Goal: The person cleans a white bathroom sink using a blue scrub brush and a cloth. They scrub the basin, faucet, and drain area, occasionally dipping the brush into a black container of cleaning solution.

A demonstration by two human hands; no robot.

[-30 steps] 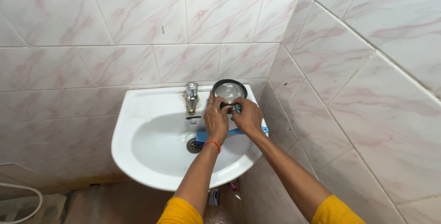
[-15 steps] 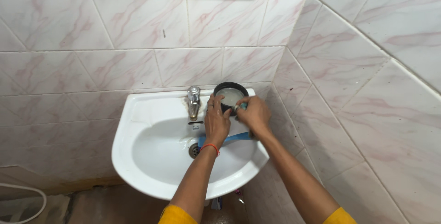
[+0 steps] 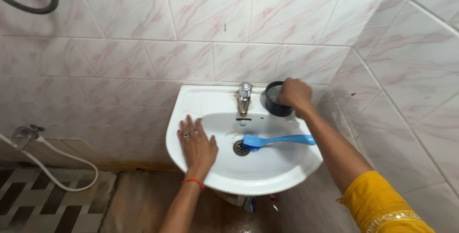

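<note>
Since the earlier frame, the left hand (image 3: 196, 146) is moved off the black round container (image 3: 276, 100) and is now laid flat on the sink (image 3: 191, 100) rim at about 9 o'clock of the basin, fingers spread, nothing gripped. Only the right hand (image 3: 294, 94) is kept on the container, at about 1 o'clock of the basin, just right of the tap (image 3: 245, 97). The right fingers are curled over the container's top edge and right side; how tightly they are closed cannot be told, as the palm hides them.

The container is seen on the back ledge of the sink, tilted slightly toward the tap, its dark rim facing left. Whether it rests on the ledge or is lifted off it cannot be told. A blue brush (image 3: 277, 140) is left lying in the basin, bristles beside the drain (image 3: 240, 148), handle pointing to 3 o'clock, untouched by either hand.

Step judged in hand: the container is being handled one-handed at the ledge while the body is braced on the rim. Any next move calls for a firm right-hand hold, since the ledge is narrow and looks slippery, and the container could slide into the basin.
</note>
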